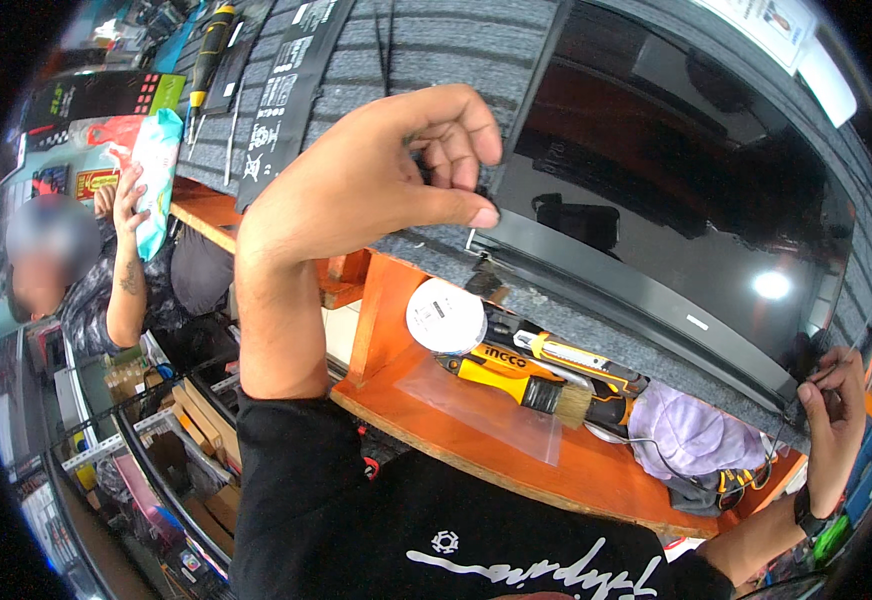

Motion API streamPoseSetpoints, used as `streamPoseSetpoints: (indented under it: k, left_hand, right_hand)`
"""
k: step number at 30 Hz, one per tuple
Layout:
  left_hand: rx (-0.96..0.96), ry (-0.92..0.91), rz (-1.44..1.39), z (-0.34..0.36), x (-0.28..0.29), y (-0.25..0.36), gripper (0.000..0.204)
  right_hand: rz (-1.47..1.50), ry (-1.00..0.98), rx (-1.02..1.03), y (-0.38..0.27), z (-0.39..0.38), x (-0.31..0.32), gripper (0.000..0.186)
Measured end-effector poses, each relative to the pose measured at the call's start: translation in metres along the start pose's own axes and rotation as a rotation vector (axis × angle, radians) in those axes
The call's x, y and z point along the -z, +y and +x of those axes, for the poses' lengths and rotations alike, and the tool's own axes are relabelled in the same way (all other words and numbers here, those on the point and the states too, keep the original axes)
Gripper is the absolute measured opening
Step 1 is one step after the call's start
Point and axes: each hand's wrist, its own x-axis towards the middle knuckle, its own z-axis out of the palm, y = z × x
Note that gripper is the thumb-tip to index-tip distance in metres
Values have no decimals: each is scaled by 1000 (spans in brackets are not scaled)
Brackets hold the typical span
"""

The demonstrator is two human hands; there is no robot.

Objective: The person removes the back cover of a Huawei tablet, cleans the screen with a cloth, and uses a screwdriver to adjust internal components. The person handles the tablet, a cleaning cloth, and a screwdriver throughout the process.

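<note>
A dark glossy laptop screen assembly (656, 170) with a grey lower strip lies tilted across a grey ribbed mat (436, 50). My left hand (406, 170) is at its lower left edge, fingers loosely curled and apart from the thumb, whose tip is beside the edge; I see nothing clearly held. My right hand (831, 400) has thumb and fingers closed on the screen's lower right corner, partly in shadow. A black flat battery (276, 120) lies left of the screen, with a yellow-black screwdriver (211, 55) farther left.
Below the mat, an orange shelf (436, 420) holds a white round container (444, 315), brush (566, 405), utility knife (576, 360) and purple cloth (686, 440). At left, another person (116, 290) holds a teal packet (156, 190) beside racks of boxes (186, 460).
</note>
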Motion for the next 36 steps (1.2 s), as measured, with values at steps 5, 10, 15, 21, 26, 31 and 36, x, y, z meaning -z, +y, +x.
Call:
streamPoseSetpoints:
  k: [5,10,15,21,26,31,36]
  left_hand:
    - [-52,-36,-65,7,-5,-6,35]
    - [34,195,109,-21,-16,18,34]
    - [-430,149,489,-30,-45,95,35]
    - [-688,-83,606,-10,-110,123,45]
    - [-709,-34,643,6,-158,112,50]
    - [-707,-34,645,20,-179,111,52]
    - [-724,17,630,29,-183,115,50]
  right_hand:
    - [-67,28,-23,-3,-7,-1,17]
    - [-40,45,104,-20,9,-7,21]
    - [10,66,54,-21,1,-7,22]
    - [-72,26,67,-16,-6,-1,20]
    - [-88,25,150,-10,2,0,22]
    - [-86,51,188,-8,2,-2,20]
    - [-127,33,198,-6,1,2,21]
